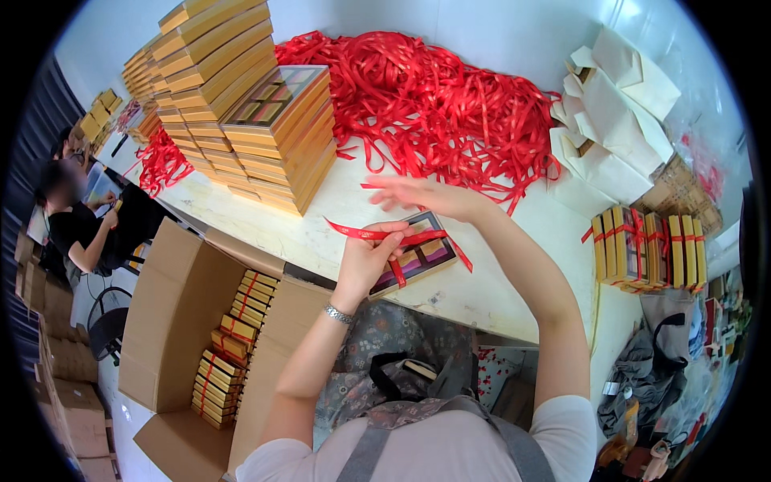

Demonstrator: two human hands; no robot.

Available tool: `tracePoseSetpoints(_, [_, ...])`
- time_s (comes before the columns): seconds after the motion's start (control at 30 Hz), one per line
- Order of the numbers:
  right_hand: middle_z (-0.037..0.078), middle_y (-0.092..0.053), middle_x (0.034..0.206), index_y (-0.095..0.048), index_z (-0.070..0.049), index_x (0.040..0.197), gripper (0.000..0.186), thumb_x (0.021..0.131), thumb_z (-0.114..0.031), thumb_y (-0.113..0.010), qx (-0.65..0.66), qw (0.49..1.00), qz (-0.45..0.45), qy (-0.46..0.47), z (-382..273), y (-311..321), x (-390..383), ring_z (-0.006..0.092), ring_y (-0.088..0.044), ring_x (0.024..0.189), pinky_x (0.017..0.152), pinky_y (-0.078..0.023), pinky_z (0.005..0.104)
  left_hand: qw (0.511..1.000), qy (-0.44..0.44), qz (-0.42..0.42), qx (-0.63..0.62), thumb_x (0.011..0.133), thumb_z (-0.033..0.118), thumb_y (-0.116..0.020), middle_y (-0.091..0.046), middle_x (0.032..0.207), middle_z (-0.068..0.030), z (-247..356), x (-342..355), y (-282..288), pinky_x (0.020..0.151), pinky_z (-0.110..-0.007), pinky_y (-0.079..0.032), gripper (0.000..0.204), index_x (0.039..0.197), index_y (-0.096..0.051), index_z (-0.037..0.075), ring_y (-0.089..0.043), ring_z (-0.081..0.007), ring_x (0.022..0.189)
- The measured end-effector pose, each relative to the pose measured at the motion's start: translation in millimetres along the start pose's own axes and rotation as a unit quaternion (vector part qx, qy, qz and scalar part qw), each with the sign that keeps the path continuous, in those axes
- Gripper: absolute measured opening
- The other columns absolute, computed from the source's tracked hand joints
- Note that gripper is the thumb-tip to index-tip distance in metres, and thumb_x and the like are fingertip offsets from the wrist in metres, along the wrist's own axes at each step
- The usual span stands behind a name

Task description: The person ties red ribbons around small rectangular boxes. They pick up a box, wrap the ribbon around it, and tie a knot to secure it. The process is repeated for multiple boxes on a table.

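Note:
My left hand [374,259], with a metal watch on its wrist, pinches a red ribbon [353,231] above a flat box [434,255] with a clear lid. One ribbon end sticks out to the left of the fingers; another hangs over the box's right side. Dark and purple pieces show through the lid, and the box lies near the table's front edge. My right hand [426,197] hovers just beyond the box, its fingers stretched out and slightly blurred. A bit of red ribbon shows at its fingertips; whether they touch it I cannot tell.
Stacked gold boxes [277,136] rise at the back left, beside a heap of red ribbons [434,104]. White paper bags [610,120] and ribboned boxes [642,247] are on the right. An open carton [173,309] holds several ribboned boxes. Another person [88,217] sits far left.

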State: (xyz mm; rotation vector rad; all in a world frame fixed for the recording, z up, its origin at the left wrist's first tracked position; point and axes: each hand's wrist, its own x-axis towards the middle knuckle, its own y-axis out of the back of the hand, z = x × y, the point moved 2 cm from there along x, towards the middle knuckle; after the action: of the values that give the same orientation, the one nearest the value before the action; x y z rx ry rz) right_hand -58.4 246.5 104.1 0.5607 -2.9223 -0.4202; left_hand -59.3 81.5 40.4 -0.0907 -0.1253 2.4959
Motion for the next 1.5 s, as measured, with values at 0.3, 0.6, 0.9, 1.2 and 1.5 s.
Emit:
tracePoseSetpoints(0.3, [0.006, -0.071, 0.101, -0.057, -0.009, 0.136, 0.047, 0.090, -0.013, -0.065, -0.046, 0.984, -0.078, -0.153, 37.9, 14.0, -38.7, 0.0098, -0.065, 0.083, 0.079, -0.052, 0.0264, 0.929, -0.298, 0.005, 0.218, 0.089, 0.000, -0.065, -0.071, 0.102, -0.0123, 0.0, -2.9, 6.1, 0.079, -0.027, -0.052, 0.029, 0.116, -0.070, 0.009, -0.063, -0.0183, 0.086])
tracePoseSetpoints(0.6, [0.011, -0.067, 0.119, -0.065, -0.005, 0.124, 0.037, 0.088, -0.005, -0.064, -0.094, 0.995, -0.003, -0.013, 15.7, -4.2, -25.2, 0.0170, -0.066, 0.095, 0.084, -0.052, 0.0283, 0.965, -0.206, 0.162, 0.031, 0.087, -0.009, -0.065, -0.069, 0.093, -0.0049, 23.3, -21.0, 26.8, 0.075, -0.021, -0.052, 0.045, 0.131, -0.060, 0.001, -0.062, -0.0066, 0.082])
tracePoseSetpoints(0.9, [0.012, -0.071, 0.102, -0.072, -0.006, 0.110, 0.024, 0.092, -0.018, -0.063, -0.141, 0.974, -0.177, 0.004, 2.1, -24.0, 6.4, 0.0156, -0.066, 0.092, 0.083, -0.052, 0.0305, 0.920, -0.297, 0.163, 0.197, 0.088, -0.008, -0.064, -0.061, 0.130, -0.0159, 45.2, -19.2, 21.9, 0.101, -0.034, -0.046, 0.041, 0.129, -0.058, -0.002, -0.059, -0.0233, 0.122])
tracePoseSetpoints(1.2, [0.014, -0.068, 0.089, -0.071, 0.000, 0.083, 0.022, 0.088, -0.021, -0.066, -0.287, 0.944, 0.010, 0.164, 0.9, -40.0, 14.5, 0.0252, -0.065, 0.080, 0.073, -0.053, 0.0357, 0.883, -0.182, 0.102, 0.420, 0.085, 0.015, -0.066, -0.062, 0.107, -0.0225, -12.7, -38.6, 17.7, 0.086, -0.045, -0.048, 0.043, 0.120, -0.053, -0.005, -0.061, -0.0390, 0.097])
tracePoseSetpoints(1.5, [0.016, -0.068, 0.091, -0.073, 0.000, 0.090, 0.031, 0.087, -0.030, -0.066, -0.240, 0.970, 0.015, -0.037, -10.0, -24.2, 14.8, 0.0240, -0.066, 0.080, 0.072, -0.051, 0.0320, 0.870, -0.194, 0.125, 0.435, 0.097, 0.030, -0.057, -0.065, 0.066, -0.0123, -10.8, -12.2, 21.2, 0.053, -0.038, -0.050, 0.032, 0.090, -0.063, -0.001, -0.063, -0.0306, 0.057])
